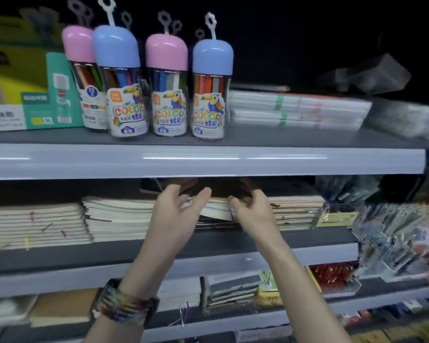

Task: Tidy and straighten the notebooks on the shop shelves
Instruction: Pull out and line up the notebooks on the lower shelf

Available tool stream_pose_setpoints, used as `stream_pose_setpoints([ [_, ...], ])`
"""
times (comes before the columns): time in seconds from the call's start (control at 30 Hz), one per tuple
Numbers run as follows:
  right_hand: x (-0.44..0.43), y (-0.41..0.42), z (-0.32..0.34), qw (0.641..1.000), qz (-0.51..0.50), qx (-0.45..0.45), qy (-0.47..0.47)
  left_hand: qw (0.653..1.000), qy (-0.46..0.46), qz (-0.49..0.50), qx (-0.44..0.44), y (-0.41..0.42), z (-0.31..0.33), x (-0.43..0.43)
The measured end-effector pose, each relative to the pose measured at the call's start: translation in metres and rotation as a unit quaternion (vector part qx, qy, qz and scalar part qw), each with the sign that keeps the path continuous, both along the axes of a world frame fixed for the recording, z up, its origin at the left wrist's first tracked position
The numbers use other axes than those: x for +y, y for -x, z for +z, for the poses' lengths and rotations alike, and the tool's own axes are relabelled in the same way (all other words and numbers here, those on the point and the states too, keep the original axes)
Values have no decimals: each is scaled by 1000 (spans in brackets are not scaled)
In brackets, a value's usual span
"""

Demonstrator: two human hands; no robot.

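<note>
1. Flat notebook stacks (35,225) lie at the left end of the middle shelf (307,237), near its front edge.
2. The left hand (174,216), fingers curled, grips the left end of the dark notebook (221,188).
3. The dark notebook is held above the central stack (216,212), just under the upper shelf (208,164).
4. The right hand (254,214), fingers curled, grips its right end.

Left hand (174,215), right hand (254,214) around dark notebook (221,187)
</note>
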State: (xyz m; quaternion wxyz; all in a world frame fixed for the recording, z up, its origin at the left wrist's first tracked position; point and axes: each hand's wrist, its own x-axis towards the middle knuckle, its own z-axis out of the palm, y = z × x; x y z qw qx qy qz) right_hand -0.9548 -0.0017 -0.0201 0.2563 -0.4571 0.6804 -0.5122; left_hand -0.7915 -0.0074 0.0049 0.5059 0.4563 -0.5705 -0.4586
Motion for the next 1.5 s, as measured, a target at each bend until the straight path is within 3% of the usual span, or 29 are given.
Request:
stream_pose_setpoints([
  [0.27,9,3,-2,998,61,-25,10,993,-19,41,112,15,4,6],
  [0.57,23,7,-4,993,106,-33,45,997,-11,58,54,31,-10,-12],
  [0.77,26,2,-5,994,88,-39,59,992,-17,67,105,18,-23,-7],
  [0.97,26,-9,-6,996,62,-36,60,994,16,75,83,-6,-23,8],
  [1.2,26,-22,-9,990,-6,-111,91,995,49,34,82,-29,-24,29],
  [1.5,33,-19,-17,986,-15,-134,98,997,-37,6,67,-33,-35,43],
])
